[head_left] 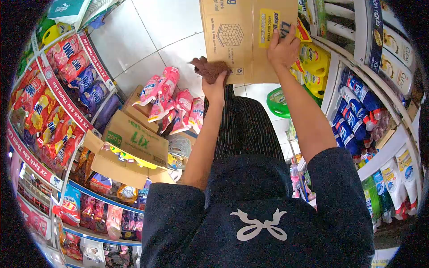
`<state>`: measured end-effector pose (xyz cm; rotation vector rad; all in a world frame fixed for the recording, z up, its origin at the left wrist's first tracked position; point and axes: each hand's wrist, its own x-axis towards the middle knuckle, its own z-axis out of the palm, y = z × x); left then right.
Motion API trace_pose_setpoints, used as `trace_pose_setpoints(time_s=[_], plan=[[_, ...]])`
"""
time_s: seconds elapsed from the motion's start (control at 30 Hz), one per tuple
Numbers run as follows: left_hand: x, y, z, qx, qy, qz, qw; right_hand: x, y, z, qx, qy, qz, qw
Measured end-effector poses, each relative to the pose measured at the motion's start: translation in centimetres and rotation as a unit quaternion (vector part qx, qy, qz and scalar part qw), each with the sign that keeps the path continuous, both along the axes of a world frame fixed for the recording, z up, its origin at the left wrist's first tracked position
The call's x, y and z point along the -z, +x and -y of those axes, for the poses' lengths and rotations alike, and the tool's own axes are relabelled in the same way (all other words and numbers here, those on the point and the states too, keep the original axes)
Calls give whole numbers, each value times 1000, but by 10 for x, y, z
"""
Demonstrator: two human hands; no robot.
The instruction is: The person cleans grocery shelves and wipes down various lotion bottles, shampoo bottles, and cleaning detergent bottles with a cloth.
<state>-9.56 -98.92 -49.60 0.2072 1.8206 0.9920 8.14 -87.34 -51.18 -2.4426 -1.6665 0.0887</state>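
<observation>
A large brown Lix carton [241, 53] stands in front of me at the top of the head view, its printed side towards me. My left hand [215, 89] is closed on a crumpled brown cloth [213, 70] at the carton's lower left corner. Part of that hand is hidden by the cloth. My right hand [284, 50] rests on the carton's right part, near the yellow label [271, 29], with its fingers apart.
Pink detergent pouches [165, 96] lie on the left beside an opened Lix box [136, 138]. Shelves of Omo bags [67, 53] line the left side. Yellow Sunlight bottles [315, 62], a green container [278, 102] and blue bottles [346, 127] are on the right.
</observation>
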Motion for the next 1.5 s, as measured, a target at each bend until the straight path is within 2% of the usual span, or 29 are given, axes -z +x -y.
trace_pose_setpoints(time_s=[0.13,0.23,0.3,0.37,0.43,0.5,0.53,0.63,0.67,0.73,0.8,0.83,0.9,0.97,1.0,1.07,1.13,1.17,1.23,1.3,1.33,1.37,1.4,1.43,1.47,1.5], plan=[[7,30,0,-201,20,67,977,-5,-1,1,-3,-2,-9,1000],[6,69,-1,-352,-22,157,922,0,0,2,11,-4,-2,1000],[-3,100,1,-297,-114,256,913,-3,0,2,7,-2,-7,1000],[14,148,11,-297,-92,310,898,-4,0,0,1,4,-8,1000],[8,189,11,-303,-118,342,882,-5,0,0,-5,12,-7,1000],[21,205,26,-180,-113,294,932,5,4,1,-11,22,3,1000],[50,206,56,-52,-91,224,969,9,6,3,-14,27,7,1000],[11,157,42,-66,-89,222,969,4,5,2,-2,6,2,1000],[-6,144,31,-176,-64,203,961,5,5,1,-6,17,11,1000],[-27,84,17,-72,-62,75,993,8,6,2,-11,38,29,999],[-20,39,16,-94,-90,-44,991,9,10,3,-21,42,11,999],[-26,26,11,-79,-36,-5,996,11,10,1,-26,48,1,999],[-33,26,4,-14,-102,-76,992,12,7,1,-8,26,17,999],[-26,44,10,-18,-70,-163,984,9,7,3,9,2,14,1000],[-21,50,9,-23,-52,-205,977,6,6,3,14,-11,1,1000],[-9,51,6,-51,-35,-377,924,1,6,3,17,-22,-15,999],[-17,36,-12,-69,29,-428,901,-2,6,2,14,-17,-21,1000],[-35,18,-40,-74,85,-394,912,-1,7,1,17,-13,-14,1000],[-53,-4,-101,-16,101,-388,916,0,4,3,22,-11,-6,1000],[-41,-25,-160,101,169,-354,914,-2,2,5,27,-26,-16,999],[-25,-29,-191,154,278,-290,903,-3,3,3,29,-29,-19,999],[-24,-25,-220,249,279,-282,884,-5,3,2,30,-28,-26,999],[-4,-25,-247,323,321,-287,843,-7,4,2,30,-27,-32,999],[11,-22,-271,351,375,-456,727,-8,5,0,29,-26,-36,999],[23,-25,-291,369,368,-511,683,-6,7,-1,29,-22,-32,999],[-22,-7,-302,438,381,-461,672,-3,7,1,28,-19,-28,999]])
